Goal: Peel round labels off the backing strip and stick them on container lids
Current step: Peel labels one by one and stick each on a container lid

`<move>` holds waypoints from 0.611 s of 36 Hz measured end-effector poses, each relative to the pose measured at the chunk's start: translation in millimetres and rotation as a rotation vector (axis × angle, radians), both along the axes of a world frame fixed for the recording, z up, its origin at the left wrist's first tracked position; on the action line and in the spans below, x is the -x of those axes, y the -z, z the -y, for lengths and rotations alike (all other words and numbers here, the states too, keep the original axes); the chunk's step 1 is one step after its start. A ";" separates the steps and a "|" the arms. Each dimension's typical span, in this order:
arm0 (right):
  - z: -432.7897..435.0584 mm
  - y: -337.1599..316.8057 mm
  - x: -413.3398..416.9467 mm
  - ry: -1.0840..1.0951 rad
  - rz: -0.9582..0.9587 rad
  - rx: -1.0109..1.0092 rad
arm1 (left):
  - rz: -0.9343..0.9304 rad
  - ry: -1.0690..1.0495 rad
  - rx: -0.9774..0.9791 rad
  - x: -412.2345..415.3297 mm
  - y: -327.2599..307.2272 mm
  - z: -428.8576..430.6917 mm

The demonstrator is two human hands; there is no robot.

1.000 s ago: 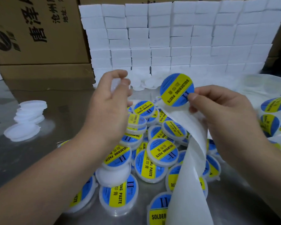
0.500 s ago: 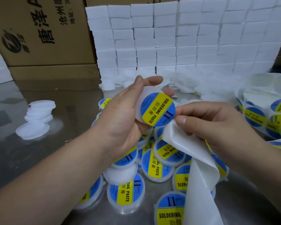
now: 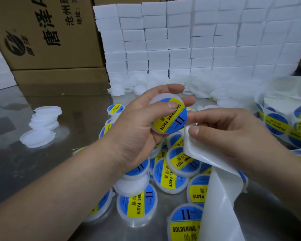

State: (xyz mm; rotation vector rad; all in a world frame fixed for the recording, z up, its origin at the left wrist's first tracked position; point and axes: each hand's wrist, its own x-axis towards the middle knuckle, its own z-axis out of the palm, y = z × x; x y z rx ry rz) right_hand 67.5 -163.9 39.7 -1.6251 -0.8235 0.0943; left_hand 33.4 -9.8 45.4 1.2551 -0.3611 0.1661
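Closest to me, the white backing strip [image 3: 221, 197] trails down over a labelled container [image 3: 184, 223] at the bottom edge and curls up toward my hands. Around it, finished containers [image 3: 170, 174] lie heaped on the steel table [image 3: 24, 171], their blue-and-yellow "SOLDERING PASTE" faces tilted every way, with one plain white one [image 3: 131, 186] among them.

Above the heap, my left hand [image 3: 139, 129] grips a lid [image 3: 162, 100] - fingers curled behind it, thumb lying flat across the top of the round label [image 3: 172, 119] already on its face. The lid is held clear of the pile and tilted toward me.

My right hand [image 3: 233, 133] is just beside it, thumb and forefinger pinching the top edge of the backing strip, the other fingers loosely curled behind the paper. Its forefinger tip sits right at the lid's rim; I cannot tell whether they touch.

Further left, a small stack of bare lids [image 3: 43, 119] rests well apart from the heap. At the right edge lies a label roll [image 3: 285, 122] with unpeeled stickers showing. Beyond that, loose white lids [image 3: 163, 84] are scattered at the foot of a wall of white blocks [image 3: 198, 40], and cardboard boxes [image 3: 47, 32] printed with Chinese characters stand at the back left.
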 end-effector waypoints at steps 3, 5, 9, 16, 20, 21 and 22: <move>0.0 1.2 -0.6 -0.020 -0.006 0.000 | 0.013 -0.013 -0.014 -1.3 1.0 0.5; 0.7 1.6 -0.8 -0.043 -0.011 -0.001 | 0.022 -0.021 -0.030 -1.5 1.9 0.7; 1.5 1.2 -1.1 -0.035 -0.007 0.010 | 0.034 -0.036 -0.079 -1.2 3.1 0.3; 3.1 1.0 -1.6 -0.031 0.012 0.025 | 0.045 -0.022 -0.099 -0.9 3.7 1.3; 3.4 0.0 -1.1 -0.023 0.000 0.007 | 0.056 0.001 -0.073 -0.9 3.7 2.1; 3.3 -0.2 -0.9 -0.020 -0.004 0.008 | 0.061 0.002 -0.073 -0.5 3.6 2.5; 3.1 -0.2 -1.0 -0.017 -0.005 0.007 | 0.065 0.000 -0.073 -0.3 3.7 2.7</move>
